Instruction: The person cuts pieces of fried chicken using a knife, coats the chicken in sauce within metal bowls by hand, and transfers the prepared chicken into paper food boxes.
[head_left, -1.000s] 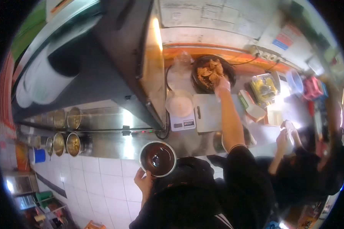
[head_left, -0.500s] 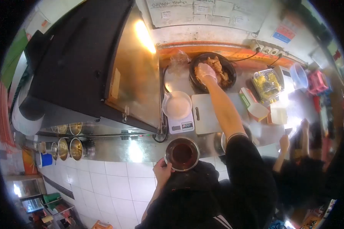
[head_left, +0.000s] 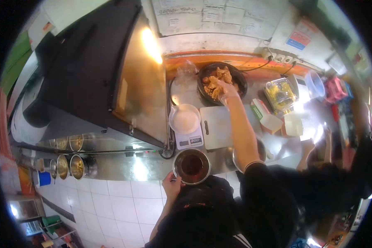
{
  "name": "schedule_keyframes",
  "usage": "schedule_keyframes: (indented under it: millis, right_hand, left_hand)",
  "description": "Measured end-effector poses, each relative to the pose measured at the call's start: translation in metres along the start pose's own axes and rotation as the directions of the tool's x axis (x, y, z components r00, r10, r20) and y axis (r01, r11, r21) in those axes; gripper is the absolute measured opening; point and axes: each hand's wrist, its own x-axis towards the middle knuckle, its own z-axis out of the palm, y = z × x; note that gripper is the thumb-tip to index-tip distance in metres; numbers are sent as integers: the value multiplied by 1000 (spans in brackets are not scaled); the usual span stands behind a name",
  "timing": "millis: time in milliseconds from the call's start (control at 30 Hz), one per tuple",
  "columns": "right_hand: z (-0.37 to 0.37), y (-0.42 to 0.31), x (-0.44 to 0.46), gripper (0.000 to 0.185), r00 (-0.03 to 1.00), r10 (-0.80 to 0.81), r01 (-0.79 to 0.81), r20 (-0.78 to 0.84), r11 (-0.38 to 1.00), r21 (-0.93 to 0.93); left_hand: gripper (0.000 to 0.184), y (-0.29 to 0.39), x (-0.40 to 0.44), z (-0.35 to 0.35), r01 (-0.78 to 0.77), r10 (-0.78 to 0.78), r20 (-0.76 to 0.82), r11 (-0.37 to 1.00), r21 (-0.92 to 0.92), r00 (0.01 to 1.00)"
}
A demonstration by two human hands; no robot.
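My left hand (head_left: 172, 185) grips the near-left rim of a steel bowl (head_left: 207, 167) holding dark red sauce (head_left: 193, 165), close to my body at the counter edge. My right hand (head_left: 228, 91), in a clear plastic glove, reaches into a round black pan (head_left: 201, 91) at the back of the counter. Its fingers are closed around a piece of fried chicken (head_left: 213, 87), partly covering it. Another large fried chicken piece (head_left: 224, 75) lies behind in the pan, among brown crumbs.
A white bowl (head_left: 184, 118) sits on a kitchen scale (head_left: 189, 142), beside a white cutting board (head_left: 216, 128). Further right are open paper boxes (head_left: 270, 122) and a clear container (head_left: 281, 95). A lit cabinet (head_left: 140, 95) rises at left. Another person's arm (head_left: 306, 151) shows at right.
My right hand has drawn back slightly toward me and to the right within the pan, and more chicken shows. My left hand still grips the bowl. The view has shifted slightly.
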Motion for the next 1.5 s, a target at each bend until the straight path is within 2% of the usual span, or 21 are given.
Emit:
schedule_keyframes:
  millis: [33, 67, 167, 200, 367, 467, 533, 567, 633, 667, 733, 900, 967, 1000, 1067, 1133, 1233, 1333, 1367, 1467, 1500]
  right_hand:
    - [2, -8, -14, 32, 985, 172, -164, 14, 909, 383]
    - [-2, 2, -4, 35, 983, 176, -178, 48, 869, 462]
    - [-9, 10, -49, 37, 992, 128, -128, 21, 934, 333]
    - [-7, 12, -60, 38, 980, 184, -201, 81, 886, 417]
    - [12, 18, -153, 41, 975, 141, -212, 174, 830, 516]
    - [20, 27, -204, 33, 941, 290, -336, 175, 862, 380]
    - [32, 29, -233, 34, 945, 323, -304, 51, 924, -232]
    - [35, 41, -243, 34, 943, 328, -306, 57, 923, -234]
    - [46, 67, -260, 36, 986, 121, -31, 113, 803, -595]
    - [51, 70, -268, 36, 986, 124, -32, 113, 803, -596]
    - [72, 58, -283, 34, 967, 137, 91, 216, 606, -790]
    - [54, 128, -271, 28, 920, 68, 326, 386, 413, -850]
    - [53, 113, -259, 30, 847, 208, 431, 489, 268, -862]
    - [50, 105, -254, 30, 847, 209, 432, 489, 267, -862]
    - [34, 80, -233, 28, 883, 6, 406, 469, 488, -773]
    - [21, 42, -205, 27, 922, 274, -41, 275, 773, -633]
    - [-47, 58, -115, 25, 983, -97, 182, 156, 641, -746]
    - [-68, 40, -40, 26, 836, -524, 313, 162, 215, -925]
    - [-73, 37, -13, 26, 831, -533, 316, 159, 217, -924]
    - [-70, 30, 25, 21, 845, -535, 9, -26, 63, -998]
    - [-73, 31, 35, 21, 842, -539, 13, -26, 69, -998]
  left_hand:
    - [27, 1, 1, 1, 15, -15, -20, 1000, 6, 1000]
    - [27, 2, 2, 2, 30, -30, -41, 999, 12, 999]
    - [28, -3, 6, 2, 24, -24, -22, 1000, 4, 999]
    - [28, -7, 8, 1, 33, -33, -19, 999, 5, 999]
    - [27, -8, 13, 1, 15, -15, -5, 1000, -18, 1000]
    - [26, -12, 14, 1, -7, 7, -21, 1000, -5, 1000]
    - [27, -11, 15, 2, 9, -10, -30, 1000, -26, 1000]
    - [27, -10, 15, 2, 15, -17, -26, 999, -46, 1000]
    - [27, -11, 16, 1, 23, -24, -28, 998, -51, 999]
    - [27, -12, 16, 2, 27, -29, -22, 998, -57, 999]
    - [27, -9, 18, 2, 23, -24, -15, 999, -34, 1000]
    - [27, -10, 20, 3, 18, -18, -6, 1000, -22, 1000]
    - [28, -9, 20, 2, -5, 4, -10, 1000, -14, 1000]
    - [28, -9, 19, 0, -4, 4, -10, 1000, -16, 1000]
    - [27, -10, 21, -1, 15, -15, -9, 1000, 4, 1000]
    - [27, -13, 20, 0, 6, -6, 4, 1000, -22, 1000]
    - [24, -16, 21, -1, 16, -16, 5, 999, -38, 1000]
    - [22, -9, 22, -2, 40, -40, -5, 999, -24, 999]
    - [21, -6, 23, -2, 57, -57, 4, 998, -39, 998]
    - [22, -5, 27, -4, 72, -71, 15, 997, -36, 997]
    - [23, -5, 30, -5, 73, -73, 15, 997, -25, 997]
